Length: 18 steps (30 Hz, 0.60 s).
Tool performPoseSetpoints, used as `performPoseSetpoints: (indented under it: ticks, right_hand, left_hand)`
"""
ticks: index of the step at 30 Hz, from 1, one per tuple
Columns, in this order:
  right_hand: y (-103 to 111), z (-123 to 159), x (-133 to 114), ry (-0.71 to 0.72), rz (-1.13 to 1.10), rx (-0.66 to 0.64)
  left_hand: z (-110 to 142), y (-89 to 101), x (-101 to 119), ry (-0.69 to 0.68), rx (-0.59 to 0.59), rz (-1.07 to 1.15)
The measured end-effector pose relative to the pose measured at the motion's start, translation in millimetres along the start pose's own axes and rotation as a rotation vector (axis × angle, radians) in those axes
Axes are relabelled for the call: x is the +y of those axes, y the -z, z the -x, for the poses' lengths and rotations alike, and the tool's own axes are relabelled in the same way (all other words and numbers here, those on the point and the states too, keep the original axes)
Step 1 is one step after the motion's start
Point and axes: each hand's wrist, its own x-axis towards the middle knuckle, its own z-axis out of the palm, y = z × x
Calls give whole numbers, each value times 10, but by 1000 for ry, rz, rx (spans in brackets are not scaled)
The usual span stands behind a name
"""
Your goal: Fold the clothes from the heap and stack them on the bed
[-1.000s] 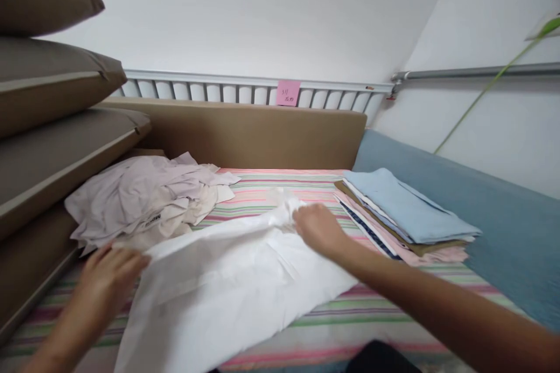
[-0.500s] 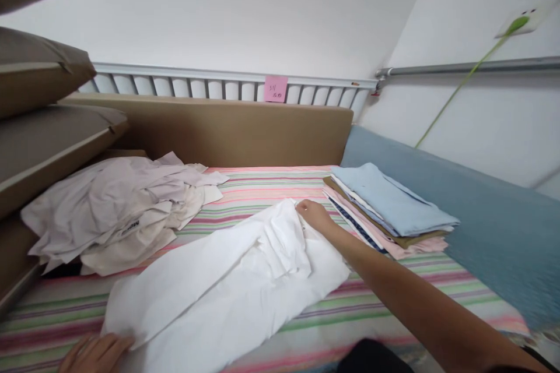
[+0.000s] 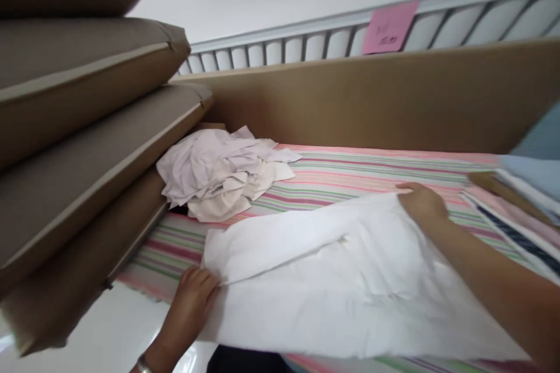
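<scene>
A white garment, its exact kind not clear, is spread across the striped cloth in front of me. My left hand is closed on its left edge, fingers bent over the fabric. At the garment's far right corner, my right hand pinches the cloth, and the forearm reaches over its right side. Small wrinkles show near the right half, and a long fold line runs from the left hand toward the middle.
Rumpled pale clothes lie at the back left, beside stacked brown cushions. Folded clothes are piled at the right. A brown padded board borders the back, below a radiator bearing a pink note.
The view has turned left. My left hand has gripped the garment's left edge, where it lay flatter before. The garment is spread wider and smoother, its right corner still in my right hand.
</scene>
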Motion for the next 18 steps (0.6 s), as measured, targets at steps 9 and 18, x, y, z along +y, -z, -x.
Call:
performPoseSetpoints:
  ticks: [9,18]
  right_hand:
    - [-237,212,-150,512,120,-55]
    - [-829,290,183,366,117,-89]
  left_hand:
    - [-639,265,-458,279,162,306]
    - [-995,127,-698,260,12,307]
